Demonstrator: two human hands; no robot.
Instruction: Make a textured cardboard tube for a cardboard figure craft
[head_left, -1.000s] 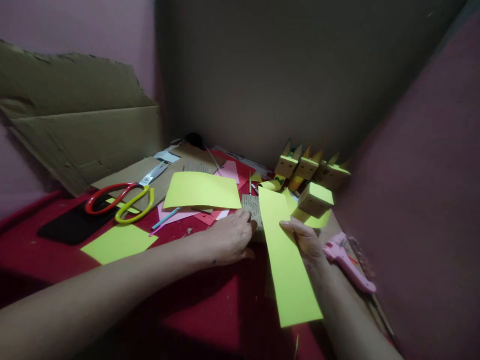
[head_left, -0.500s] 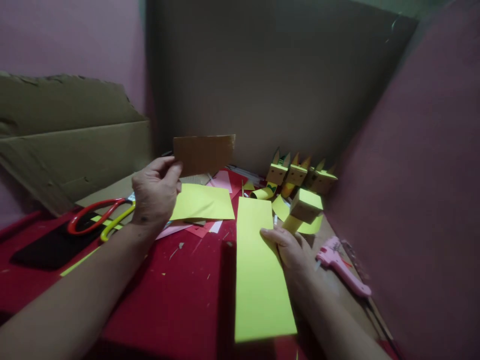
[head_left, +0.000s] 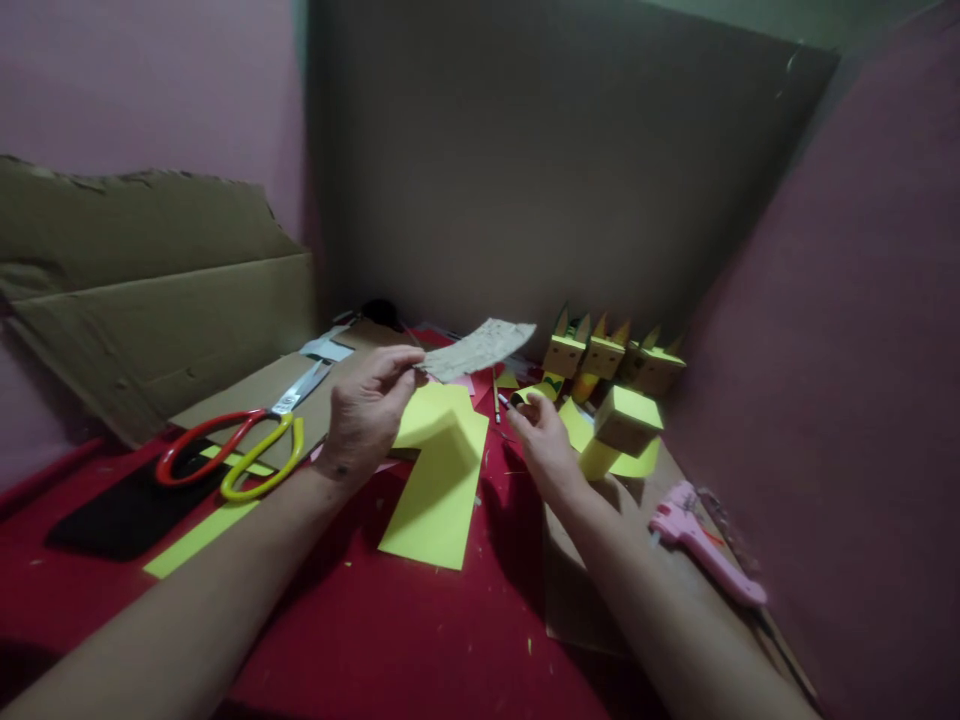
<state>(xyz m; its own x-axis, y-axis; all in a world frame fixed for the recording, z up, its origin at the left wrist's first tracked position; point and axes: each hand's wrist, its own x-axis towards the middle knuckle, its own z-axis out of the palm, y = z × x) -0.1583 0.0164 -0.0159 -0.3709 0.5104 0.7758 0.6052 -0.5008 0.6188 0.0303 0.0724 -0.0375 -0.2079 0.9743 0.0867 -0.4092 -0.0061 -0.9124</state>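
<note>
My left hand (head_left: 373, 410) pinches a piece of cardboard (head_left: 480, 348) by its left end and holds it tilted above the table, its rough, greyish face showing. Below it, a yellow paper strip (head_left: 435, 500) lies on the red tabletop, overlapping another yellow sheet (head_left: 420, 420); a shadow falls across them. My right hand (head_left: 546, 440) is closed at the fingertips, right of the papers, with a small pale tip showing at the fingers; what it belongs to is unclear. Just left of those fingers lies a pencil (head_left: 496, 400).
Scissors (head_left: 259, 445) with red and yellow handles lie left, over a black flat object (head_left: 135, 510). A pink glue gun (head_left: 705, 545) rests right. Several eared box-headed figures (head_left: 566, 355) and a yellow-topped box piece (head_left: 628, 420) stand at the back right. Large cardboard (head_left: 157, 290) leans left.
My right hand has let go of the yellow strip, now lying on the table, and moved up beside the pencil. My left hand has tipped the cardboard flatter and moved it right.
</note>
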